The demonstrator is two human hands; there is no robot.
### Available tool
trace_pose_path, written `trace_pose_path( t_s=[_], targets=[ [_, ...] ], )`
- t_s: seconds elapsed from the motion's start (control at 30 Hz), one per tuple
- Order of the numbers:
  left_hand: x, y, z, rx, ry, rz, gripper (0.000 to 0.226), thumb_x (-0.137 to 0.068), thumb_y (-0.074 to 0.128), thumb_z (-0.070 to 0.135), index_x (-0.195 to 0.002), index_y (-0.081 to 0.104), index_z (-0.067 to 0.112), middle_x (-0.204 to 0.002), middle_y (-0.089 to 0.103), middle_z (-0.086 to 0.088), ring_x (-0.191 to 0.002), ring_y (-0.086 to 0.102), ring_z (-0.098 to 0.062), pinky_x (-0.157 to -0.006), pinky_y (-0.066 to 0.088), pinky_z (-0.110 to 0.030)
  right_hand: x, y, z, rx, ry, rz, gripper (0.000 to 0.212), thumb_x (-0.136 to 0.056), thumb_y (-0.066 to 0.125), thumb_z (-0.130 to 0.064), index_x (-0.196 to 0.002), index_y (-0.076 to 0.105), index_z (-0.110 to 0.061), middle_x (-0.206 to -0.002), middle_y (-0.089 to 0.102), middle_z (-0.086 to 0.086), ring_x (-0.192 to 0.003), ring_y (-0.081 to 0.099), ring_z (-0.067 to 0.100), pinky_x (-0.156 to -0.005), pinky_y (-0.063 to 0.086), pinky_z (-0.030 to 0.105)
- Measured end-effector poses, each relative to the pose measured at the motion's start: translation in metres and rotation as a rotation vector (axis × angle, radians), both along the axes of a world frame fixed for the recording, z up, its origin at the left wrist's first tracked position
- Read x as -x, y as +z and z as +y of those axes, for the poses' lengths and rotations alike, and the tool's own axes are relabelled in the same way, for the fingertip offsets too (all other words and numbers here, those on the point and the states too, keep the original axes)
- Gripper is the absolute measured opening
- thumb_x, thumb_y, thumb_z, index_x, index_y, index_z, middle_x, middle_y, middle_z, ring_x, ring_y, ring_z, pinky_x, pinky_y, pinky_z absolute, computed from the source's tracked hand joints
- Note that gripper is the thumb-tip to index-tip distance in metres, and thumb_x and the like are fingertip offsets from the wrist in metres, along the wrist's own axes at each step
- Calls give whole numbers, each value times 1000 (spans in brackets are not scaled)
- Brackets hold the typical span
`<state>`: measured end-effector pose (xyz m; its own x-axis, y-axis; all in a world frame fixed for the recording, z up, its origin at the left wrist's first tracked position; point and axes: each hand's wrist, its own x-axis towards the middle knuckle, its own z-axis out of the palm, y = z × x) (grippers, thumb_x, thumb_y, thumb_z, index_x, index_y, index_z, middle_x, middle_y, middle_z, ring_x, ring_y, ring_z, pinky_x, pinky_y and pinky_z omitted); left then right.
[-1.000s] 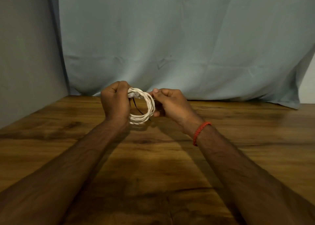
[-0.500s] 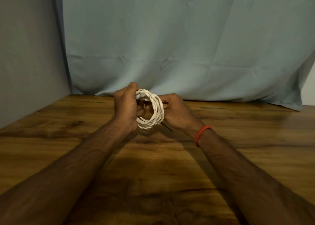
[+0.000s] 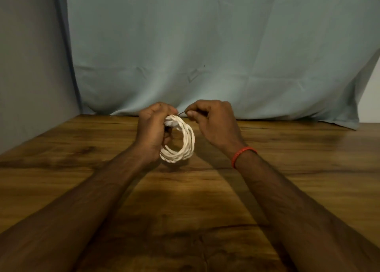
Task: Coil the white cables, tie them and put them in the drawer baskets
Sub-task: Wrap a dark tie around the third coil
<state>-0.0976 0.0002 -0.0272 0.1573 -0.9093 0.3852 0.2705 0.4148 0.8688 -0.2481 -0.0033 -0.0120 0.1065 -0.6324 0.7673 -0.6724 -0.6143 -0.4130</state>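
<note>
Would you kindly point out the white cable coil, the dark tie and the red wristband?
white cable coil (image 3: 189,140), head view, the loop's right side
dark tie (image 3: 181,113), head view, its exposed middle stretch
red wristband (image 3: 243,152), head view, top of the wrist

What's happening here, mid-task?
A person is working bare-handed over a wooden table. The left hand grips a white cable coil at its top and holds it upright. The right hand pinches a thin dark tie at the top of the coil. The coil is wound, but whether the tie is fastened cannot be told. No drawer baskets are in view.
</note>
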Motion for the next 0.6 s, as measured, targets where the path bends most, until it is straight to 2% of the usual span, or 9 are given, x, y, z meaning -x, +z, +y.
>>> trace_pose_path(
  t_s=[0.1, 0.17, 0.23, 0.3, 0.43, 0.6],
  targets=[
    [5, -6, 5, 153, 66, -301, 25, -93, 57, 14, -74, 66, 2, -57, 58, -3, -47, 48, -7, -43, 34, -19, 6, 11, 5, 58, -115, 12, 10, -88, 70, -36, -92, 77, -29, -85, 76, -11, -81, 71, 10, -72, 59, 38],
    [8, -6, 6, 197, 77, -383, 29, -93, 57, 13, -71, 67, -3, -58, 60, -4, -47, 47, -6, -46, 35, -20, 8, 15, 10, 96, -191, 33, 10, -88, 71, -37, -92, 77, -31, -86, 76, -11, -81, 70, 12, -70, 59, 38],
    [9, -2, 6, 212, 67, -381, 31, -96, 55, 7, -69, 69, 5, -53, 61, 5, -45, 47, -2, -45, 35, -17, 11, 18, 12, 115, -250, 18, 8, -89, 71, -37, -92, 77, -31, -86, 76, -10, -81, 69, 13, -69, 58, 37],
    [10, 1, 8, 226, 48, -397, 33, -97, 55, 10, -66, 67, 10, -50, 56, 9, -44, 44, -3, -45, 33, -18, 13, 21, 14, 115, -278, -15, 6, -89, 72, -35, -91, 76, -31, -85, 76, -11, -79, 68, 11, -68, 57, 35],
    [7, 3, 10, 294, 14, -461, 43, -93, 56, 30, -68, 56, -5, -57, 48, -9, -52, 40, -17, -51, 31, -28, 14, 25, 15, 37, -307, -89, 3, -88, 72, -34, -88, 74, -32, -83, 74, -13, -79, 67, 10, -70, 56, 34],
    [8, 5, 13, 276, -30, -404, 40, -99, 58, 19, -67, 58, -5, -52, 47, -3, -48, 39, -13, -48, 33, -24, 17, 23, 9, -67, -257, -167, 7, -87, 73, -32, -80, 72, -33, -76, 73, -14, -79, 69, 8, -74, 58, 37]
  ],
)
